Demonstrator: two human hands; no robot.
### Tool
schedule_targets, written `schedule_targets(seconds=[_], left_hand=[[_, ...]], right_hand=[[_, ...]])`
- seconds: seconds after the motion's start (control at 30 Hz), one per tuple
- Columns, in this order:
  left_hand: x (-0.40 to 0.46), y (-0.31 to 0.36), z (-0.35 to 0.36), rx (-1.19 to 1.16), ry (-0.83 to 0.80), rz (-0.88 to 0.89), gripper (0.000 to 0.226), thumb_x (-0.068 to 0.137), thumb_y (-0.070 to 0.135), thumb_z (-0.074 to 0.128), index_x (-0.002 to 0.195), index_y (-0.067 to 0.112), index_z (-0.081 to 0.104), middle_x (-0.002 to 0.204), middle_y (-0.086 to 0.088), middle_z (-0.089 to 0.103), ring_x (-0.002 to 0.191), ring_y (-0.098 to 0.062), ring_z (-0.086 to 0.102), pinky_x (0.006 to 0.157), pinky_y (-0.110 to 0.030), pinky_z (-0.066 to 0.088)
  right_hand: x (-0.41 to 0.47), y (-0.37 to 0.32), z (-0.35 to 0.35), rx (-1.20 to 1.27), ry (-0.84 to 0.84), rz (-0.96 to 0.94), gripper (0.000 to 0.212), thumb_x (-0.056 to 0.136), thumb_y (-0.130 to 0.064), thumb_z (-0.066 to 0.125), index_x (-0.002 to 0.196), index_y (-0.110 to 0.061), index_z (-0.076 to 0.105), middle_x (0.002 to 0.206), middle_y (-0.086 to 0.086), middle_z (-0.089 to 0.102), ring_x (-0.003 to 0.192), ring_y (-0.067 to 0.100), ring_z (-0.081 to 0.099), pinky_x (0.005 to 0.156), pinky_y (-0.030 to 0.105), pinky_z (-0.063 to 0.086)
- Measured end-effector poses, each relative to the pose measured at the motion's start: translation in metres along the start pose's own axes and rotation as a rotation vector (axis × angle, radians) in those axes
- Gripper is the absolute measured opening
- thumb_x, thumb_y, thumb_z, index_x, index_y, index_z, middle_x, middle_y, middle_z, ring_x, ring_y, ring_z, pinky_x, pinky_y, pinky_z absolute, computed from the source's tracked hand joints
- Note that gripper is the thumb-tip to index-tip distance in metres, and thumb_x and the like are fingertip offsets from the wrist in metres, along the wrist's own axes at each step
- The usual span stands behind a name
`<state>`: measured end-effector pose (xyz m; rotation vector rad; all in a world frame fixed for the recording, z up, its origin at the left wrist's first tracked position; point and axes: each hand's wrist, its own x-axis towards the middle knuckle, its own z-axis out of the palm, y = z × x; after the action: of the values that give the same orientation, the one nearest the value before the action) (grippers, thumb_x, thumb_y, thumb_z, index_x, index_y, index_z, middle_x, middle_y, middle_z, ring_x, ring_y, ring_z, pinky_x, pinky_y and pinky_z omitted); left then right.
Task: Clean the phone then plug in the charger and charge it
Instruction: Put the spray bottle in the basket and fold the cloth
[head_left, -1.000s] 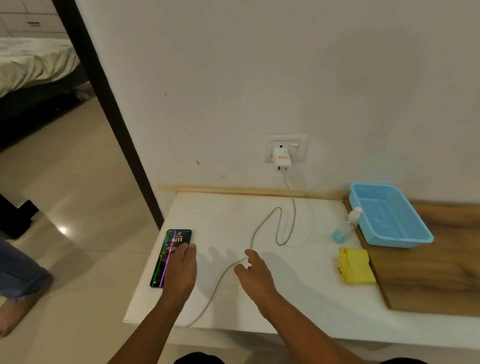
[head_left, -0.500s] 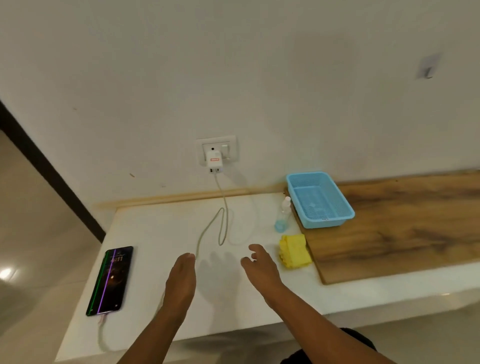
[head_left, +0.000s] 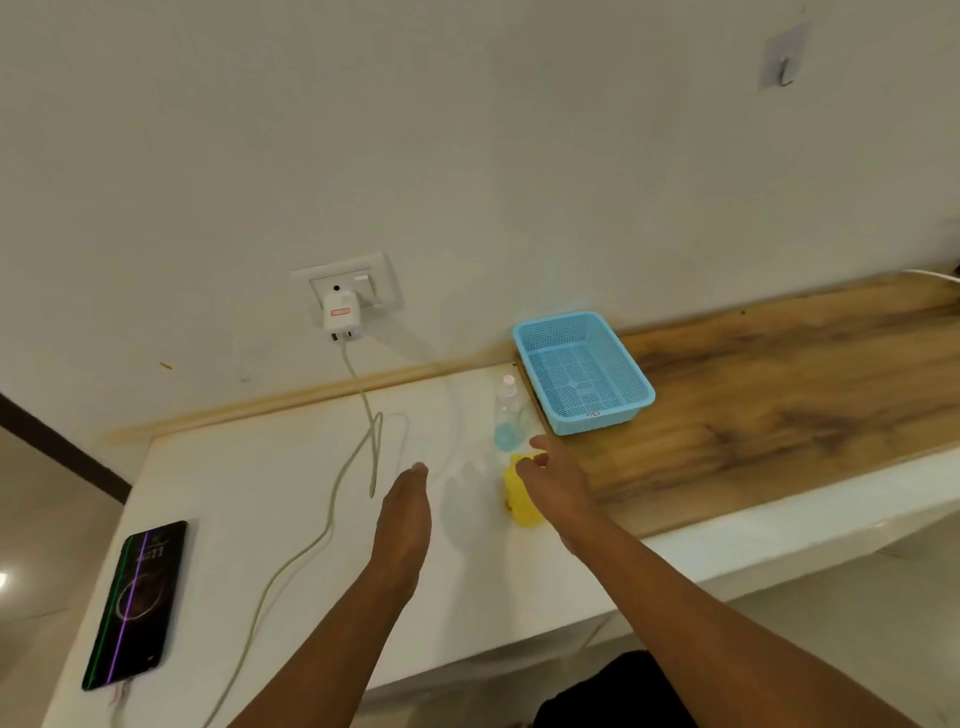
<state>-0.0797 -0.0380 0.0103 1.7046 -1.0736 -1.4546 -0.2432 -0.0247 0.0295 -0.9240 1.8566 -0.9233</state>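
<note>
- Phone (head_left: 136, 603) lies screen lit at the tabletop's (head_left: 270, 499) left edge; cable (head_left: 332, 499) in its lower end, running to the charger (head_left: 341, 322) in the socket (head_left: 358, 286)
- My left hand (head_left: 405, 514) hovers flat over the tabletop; grip released, holding nothing
- My right hand (head_left: 556, 483) is over the yellow cloth (head_left: 522, 506), fingers spread, grip released; bottle (head_left: 508, 413) just beyond

Both bare arms reach forward; left hand (head_left: 404, 512) flat, empty, fingers together; right hand (head_left: 555, 480) open, fingers spread.
</note>
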Motion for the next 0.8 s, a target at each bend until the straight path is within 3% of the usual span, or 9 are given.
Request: schedule_targets(seconds=[0.1,0.23,0.4,0.6,0.8], left_hand=[[0.014,0.013,0.018,-0.013,-0.006,0.020,0.051,0.099,0.044,0.032,0.142,0.018,0.042,0.151,-0.005,0.039,0.138,-0.023,0.036,0.117,-0.046,0.025],[0.033,0.028,0.037,-0.032,0.000,0.011,0.052,0.098,0.045,0.032,0.141,0.017,0.043,0.149,-0.006,0.042,0.136,-0.023,0.039,0.116,-0.045,0.026],[0.049,0.034,0.053,-0.045,0.018,-0.015,0.051,0.098,0.045,0.029,0.135,0.016,0.050,0.143,-0.007,0.047,0.131,-0.024,0.043,0.113,-0.046,0.030],[0.061,0.027,0.061,-0.029,0.021,-0.029,0.051,0.100,0.044,0.025,0.134,0.017,0.051,0.143,-0.005,0.047,0.131,-0.022,0.043,0.112,-0.043,0.032],[0.065,0.016,0.056,-0.031,0.025,-0.058,0.045,0.099,0.038,0.028,0.133,0.019,0.051,0.143,-0.005,0.047,0.131,-0.022,0.044,0.112,-0.042,0.033]], right_hand=[[0.015,-0.002,-0.009,0.002,0.021,-0.011,0.047,0.089,-0.019,0.052,0.135,-0.014,0.044,0.131,0.007,0.052,0.119,0.021,0.049,0.093,0.031,0.040],[0.037,-0.007,-0.011,-0.066,0.051,-0.072,0.049,0.086,-0.019,0.056,0.133,-0.011,0.045,0.129,0.010,0.053,0.118,0.023,0.050,0.087,0.026,0.037],[0.059,-0.014,-0.004,-0.258,0.143,-0.216,0.043,0.080,-0.025,0.065,0.117,-0.008,0.051,0.110,0.011,0.060,0.104,0.027,0.056,0.085,0.036,0.043],[0.075,-0.019,0.008,-0.394,0.127,-0.311,0.049,0.082,-0.025,0.067,0.123,-0.008,0.047,0.118,0.012,0.059,0.111,0.028,0.054,0.092,0.038,0.044],[0.090,-0.011,0.017,-0.436,0.142,-0.330,0.033,0.081,-0.026,0.067,0.109,-0.011,0.056,0.103,0.010,0.066,0.097,0.028,0.061,0.083,0.039,0.051]])
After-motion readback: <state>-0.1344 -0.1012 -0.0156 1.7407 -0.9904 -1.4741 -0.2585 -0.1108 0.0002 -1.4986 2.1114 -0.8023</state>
